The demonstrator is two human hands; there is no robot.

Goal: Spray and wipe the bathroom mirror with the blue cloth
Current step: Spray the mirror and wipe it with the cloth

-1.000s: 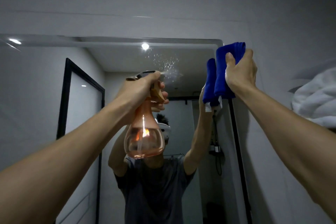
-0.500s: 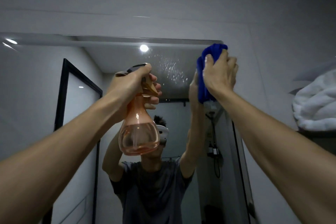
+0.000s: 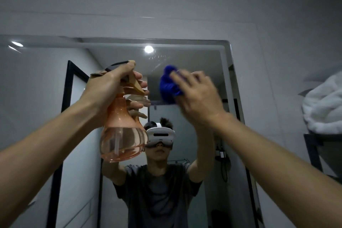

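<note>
Glossy mirror [image 3: 185, 55], bunched blue cloth [image 3: 169, 87], bulbous translucent orange spray bottle [image 3: 123, 135].

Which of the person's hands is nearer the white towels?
The right. The right hand holds the blue cloth left of the white towels; the left hand, gripping the spray bottle, is farther left.
</note>
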